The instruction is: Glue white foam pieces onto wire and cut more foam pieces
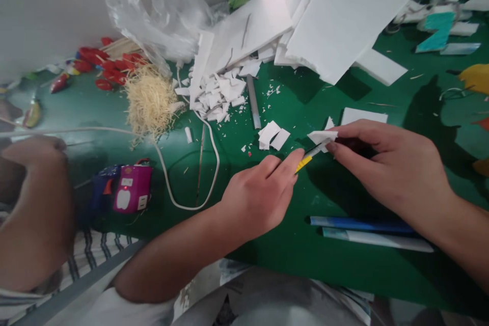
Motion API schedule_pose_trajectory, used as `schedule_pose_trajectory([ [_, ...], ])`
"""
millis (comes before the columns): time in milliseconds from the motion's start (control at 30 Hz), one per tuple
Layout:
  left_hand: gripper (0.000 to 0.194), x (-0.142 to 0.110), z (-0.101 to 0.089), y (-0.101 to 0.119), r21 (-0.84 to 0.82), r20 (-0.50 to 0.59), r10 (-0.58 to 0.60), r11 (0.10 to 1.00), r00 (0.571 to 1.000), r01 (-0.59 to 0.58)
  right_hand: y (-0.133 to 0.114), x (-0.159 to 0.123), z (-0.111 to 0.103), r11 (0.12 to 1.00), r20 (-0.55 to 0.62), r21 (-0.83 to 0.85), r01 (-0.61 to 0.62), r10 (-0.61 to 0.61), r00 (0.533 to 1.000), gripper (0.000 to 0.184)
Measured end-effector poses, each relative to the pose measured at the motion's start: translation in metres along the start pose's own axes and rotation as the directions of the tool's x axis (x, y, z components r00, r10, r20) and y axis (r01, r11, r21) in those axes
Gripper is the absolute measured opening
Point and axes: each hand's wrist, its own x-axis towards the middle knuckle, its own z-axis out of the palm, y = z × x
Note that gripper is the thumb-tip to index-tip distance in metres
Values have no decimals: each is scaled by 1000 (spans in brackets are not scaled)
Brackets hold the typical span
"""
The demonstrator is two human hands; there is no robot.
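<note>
My left hand (262,191) is closed around a yellow cutter knife (304,164), most of whose handle is hidden by the fingers. Its blade points right and meets a small white foam piece (321,136). My right hand (389,163) pinches that piece between thumb and fingertips, above the green table (290,244). Two cut white pieces (280,138) lie just beyond my left hand. Behind my right hand is a flat white foam block (364,115).
White scraps (221,92) are heaped near a grey stick (252,102). Large foam sheets (336,20) lean at the back. A white cable (217,163) loops beside a magenta box (132,188). Blue and white strips (362,224) lie in front. Another person's arm (36,214) rests at left.
</note>
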Motion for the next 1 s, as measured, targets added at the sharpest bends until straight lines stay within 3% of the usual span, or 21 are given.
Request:
schedule_pose_trajectory([
  [167, 38, 0, 5, 1, -197, 11, -76, 977, 997, 77, 1, 0, 1, 999, -35, -33, 7, -8, 999, 12],
  [300, 37, 1, 5, 1, -243, 37, -86, 966, 996, 92, -1, 0, 1, 1000, -32, -19, 8, -8, 999, 12],
  [533, 36, 2, -1, 0, 118, -22, -3, 993, 1000, 6, 0, 0, -1, 999, 11, -36, 27, -26, 1000, 16],
  [633, 36, 1, 0, 1, 179, -12, -1, 984, 1000, 4, 1, -1, -1, 999, 21, -39, 34, -33, 999, 17],
  [800, 37, 1, 3, 2, -82, 37, -80, 993, 996, 83, 1, -1, 1, 996, 20, -47, 74, -74, 997, 17],
  [1000, 39, 3, 3, 3, -394, 107, -170, 897, 980, 199, 0, -3, 1, 996, 9, -23, 86, -86, 996, 16],
])
